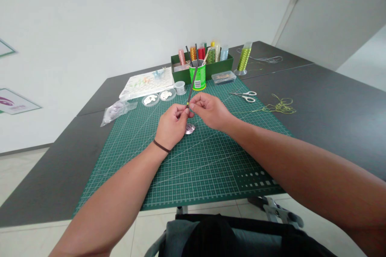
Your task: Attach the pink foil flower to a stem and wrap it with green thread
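Observation:
My left hand [172, 125] is closed round the lower part of a slim dark stick [194, 82], which stands up at a slight tilt. A narrow band of yellow-green thread [187, 103] circles the stick just above my left fingertips. Close against that band, my right hand [209, 110] is pinched; the thread between its fingertips is too fine to make out clearly. A faint strand runs from behind my right hand to a loose yellow-green thread tangle [280, 105]. Below my left fingers shows a shiny, pale lilac round piece [190, 129], partly hidden.
A green cutting mat [193, 176] covers the table's middle. Beyond my hands stand a green can [201, 76] of sticks and a box [181, 75] of thread spools. White-handled scissors [249, 96] lie right; dishes of white pieces [150, 99] and a plastic bag [116, 111] lie left.

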Demonstrator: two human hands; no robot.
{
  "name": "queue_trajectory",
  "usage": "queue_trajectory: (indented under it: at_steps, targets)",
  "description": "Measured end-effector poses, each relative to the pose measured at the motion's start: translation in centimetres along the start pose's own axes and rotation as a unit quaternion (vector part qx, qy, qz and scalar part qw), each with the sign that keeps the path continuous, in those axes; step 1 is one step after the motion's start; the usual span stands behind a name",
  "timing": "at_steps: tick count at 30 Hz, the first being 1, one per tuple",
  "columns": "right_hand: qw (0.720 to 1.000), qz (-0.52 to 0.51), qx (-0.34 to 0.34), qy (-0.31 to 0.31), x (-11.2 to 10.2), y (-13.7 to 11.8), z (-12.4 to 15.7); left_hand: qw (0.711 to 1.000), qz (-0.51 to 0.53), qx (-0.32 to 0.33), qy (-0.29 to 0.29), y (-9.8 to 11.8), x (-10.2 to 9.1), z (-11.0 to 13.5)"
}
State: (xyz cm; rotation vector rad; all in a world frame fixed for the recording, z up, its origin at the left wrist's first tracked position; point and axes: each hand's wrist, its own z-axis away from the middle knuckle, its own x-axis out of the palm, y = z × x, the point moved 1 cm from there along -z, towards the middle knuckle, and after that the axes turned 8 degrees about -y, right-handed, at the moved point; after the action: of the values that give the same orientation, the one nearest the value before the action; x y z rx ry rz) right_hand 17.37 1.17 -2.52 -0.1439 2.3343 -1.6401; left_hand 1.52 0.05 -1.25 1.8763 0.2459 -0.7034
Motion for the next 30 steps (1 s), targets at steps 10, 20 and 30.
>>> queue_trajectory:
  at_steps: [10, 20, 30]
  targets:
    - [1.0, -0.02, 0.021, 0.002, 0.15, -0.1, -0.15, 0.999, -0.036, 0.019, -0.018, 0.06, -0.08, -0.07]
    - [0.999, 0.001, 0.032, -0.021, 0.05, -0.12, -0.05, 0.999, -0.003, -0.001, -0.041, -0.04, -0.05, -0.15]
    - [0.999, -0.012, 0.042, -0.015, 0.1, -0.24, -0.04, 0.999, 0.026, -0.005, -0.043, -0.23, 0.01, -0.25]
